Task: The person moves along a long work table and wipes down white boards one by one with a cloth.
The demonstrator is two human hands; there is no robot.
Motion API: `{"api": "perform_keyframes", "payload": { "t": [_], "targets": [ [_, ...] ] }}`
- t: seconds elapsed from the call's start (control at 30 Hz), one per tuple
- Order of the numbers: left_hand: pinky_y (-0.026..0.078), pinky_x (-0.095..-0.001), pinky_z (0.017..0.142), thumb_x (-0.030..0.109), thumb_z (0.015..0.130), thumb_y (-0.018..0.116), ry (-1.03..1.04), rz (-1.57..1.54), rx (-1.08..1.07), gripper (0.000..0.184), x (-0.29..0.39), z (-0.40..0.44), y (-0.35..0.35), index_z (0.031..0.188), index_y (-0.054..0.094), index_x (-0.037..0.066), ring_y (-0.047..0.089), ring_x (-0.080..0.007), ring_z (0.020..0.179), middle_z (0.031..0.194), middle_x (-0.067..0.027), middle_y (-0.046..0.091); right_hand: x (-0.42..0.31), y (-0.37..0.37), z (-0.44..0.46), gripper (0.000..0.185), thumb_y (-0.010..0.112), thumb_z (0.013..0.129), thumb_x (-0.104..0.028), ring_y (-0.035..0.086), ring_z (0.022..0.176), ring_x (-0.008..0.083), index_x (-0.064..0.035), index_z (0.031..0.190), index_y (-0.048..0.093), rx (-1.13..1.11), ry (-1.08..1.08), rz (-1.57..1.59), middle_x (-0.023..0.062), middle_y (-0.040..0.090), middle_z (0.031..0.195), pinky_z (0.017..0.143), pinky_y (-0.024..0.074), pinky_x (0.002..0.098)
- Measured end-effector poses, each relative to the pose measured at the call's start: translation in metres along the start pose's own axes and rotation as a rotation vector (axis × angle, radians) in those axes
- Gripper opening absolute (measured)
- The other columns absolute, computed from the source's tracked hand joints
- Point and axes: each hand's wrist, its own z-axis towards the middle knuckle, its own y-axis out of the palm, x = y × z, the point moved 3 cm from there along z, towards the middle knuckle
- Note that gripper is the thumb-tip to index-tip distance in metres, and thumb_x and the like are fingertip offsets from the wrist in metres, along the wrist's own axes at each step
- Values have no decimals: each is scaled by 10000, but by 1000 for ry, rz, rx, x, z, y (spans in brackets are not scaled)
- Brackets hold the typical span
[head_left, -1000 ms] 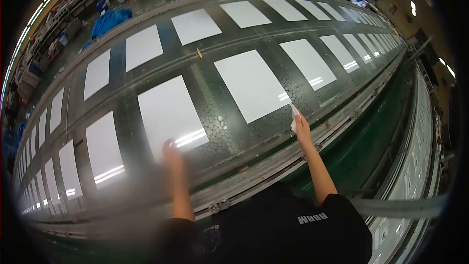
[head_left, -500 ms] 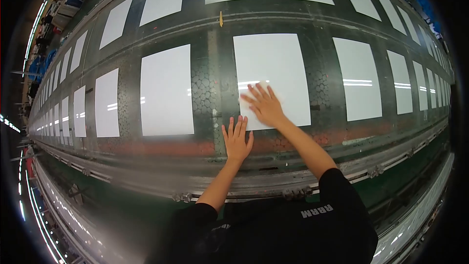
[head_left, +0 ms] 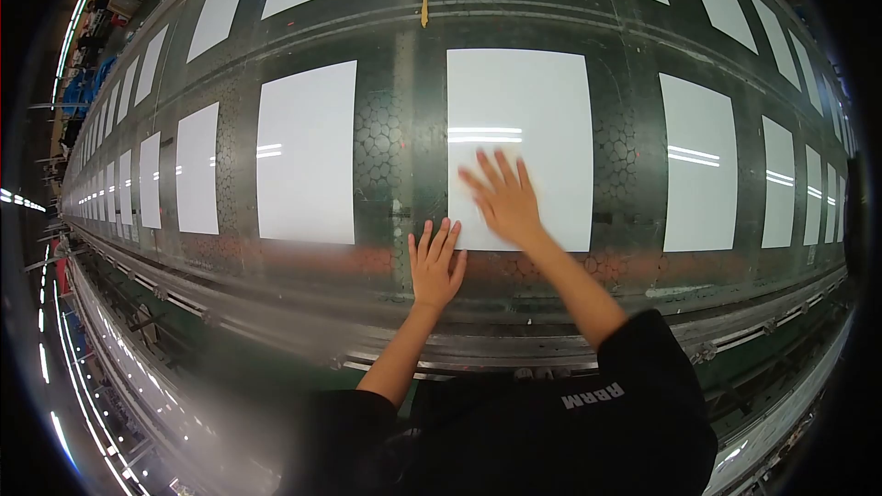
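Currently right hand (head_left: 508,204) spread wide over centre sheet (head_left: 542,101), near-left part; can't tell what's under the palm. Left hand (head_left: 437,268) open, no visible hold, by sheet's near-left corner. Uneven palm drag could skew or crease sheet on table (head_left: 424,147).

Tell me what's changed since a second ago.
The right hand moved left from the near right corner of the middle sheet to over it; its white cloth no longer shows. The left hand moved right, from the neighbouring sheet to the middle one's near left corner. Both sheets stayed put.
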Motion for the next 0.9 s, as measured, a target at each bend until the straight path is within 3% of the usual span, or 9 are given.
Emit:
{"api": "perform_keyframes", "payload": {
  "t": [0.07, 0.2, 0.4, 0.47, 0.57, 0.6, 0.73, 0.87, 0.9],
  "targets": [
    [166, -538, 1119, 288, 882, 570, -6, -54, 8, 518, 0, 0, 0, 1376, 480, 164, 342, -284, 1355, 1425, -33, 449, -20, -25, -80, 473, 486, 928, -260, 286, 1394, 267, -356, 1390, 447, -239, 41, 61, 27, 318, 1515, 1134, 169, 513],
    [146, -536, 1125, 325, 904, 537, -25, -79, -17, 520, -1, 0, 0, 1387, 464, 146, 328, -282, 1364, 1433, -30, 441, 9, -38, -112, 471, 501, 913, -252, 280, 1398, 266, -367, 1369, 473, -186, 77, 44, 32, 327, 1511, 1139, 160, 506],
    [137, -535, 1124, 295, 909, 538, -32, -89, -32, 496, -2, 0, 1, 1377, 477, 138, 326, -305, 1365, 1422, -50, 455, 105, -16, 62, 436, 444, 952, -294, 277, 1396, 279, -368, 1381, 447, 147, 156, -181, 51, 319, 1512, 1135, 169, 509],
    [140, -535, 1124, 297, 909, 541, -34, -88, -31, 494, -2, 0, 0, 1374, 481, 142, 329, -306, 1362, 1420, -49, 458, 151, -8, 117, 432, 358, 986, -410, 200, 1426, 296, -373, 1415, 389, 193, 247, -232, 52, 256, 1541, 1145, 104, 512],
    [140, -535, 1125, 305, 911, 544, -21, -82, -13, 491, -3, 0, 2, 1372, 484, 146, 330, -311, 1361, 1421, -46, 457, 158, -11, 128, 477, 353, 968, -508, 168, 1433, 313, -380, 1428, 364, 207, 295, -257, 65, 232, 1549, 1144, 69, 523],
    [142, -536, 1125, 309, 910, 546, -17, -87, -7, 492, -2, -1, 2, 1371, 484, 146, 330, -312, 1360, 1422, -46, 456, 146, -17, 114, 524, 396, 936, -554, 155, 1435, 325, -383, 1430, 362, 161, 316, -246, 81, 223, 1551, 1142, 57, 533],
    [158, -538, 1124, 325, 901, 566, 3, -88, 33, 506, -4, -1, 2, 1369, 482, 153, 335, -305, 1355, 1423, -34, 450, 98, -14, 12, 485, 446, 941, -457, 197, 1421, 335, -377, 1417, 394, 130, 227, -208, 84, 244, 1543, 1132, 111, 550],
    [158, -538, 1126, 360, 900, 561, 36, -65, 63, 514, -9, -3, 8, 1364, 484, 151, 341, -308, 1348, 1421, -44, 449, 33, -26, -109, 432, 403, 973, -368, 191, 1421, 339, -384, 1404, 413, -79, 152, -77, 81, 248, 1541, 1135, 96, 553],
    [156, -538, 1126, 367, 900, 558, 40, -66, 69, 517, -9, -3, 10, 1364, 483, 151, 341, -310, 1347, 1421, -48, 448, 20, -28, -133, 440, 402, 979, -375, 233, 1405, 339, -330, 1417, 409, -132, 119, -78, 97, 290, 1521, 1133, 137, 527]
  ]
}}
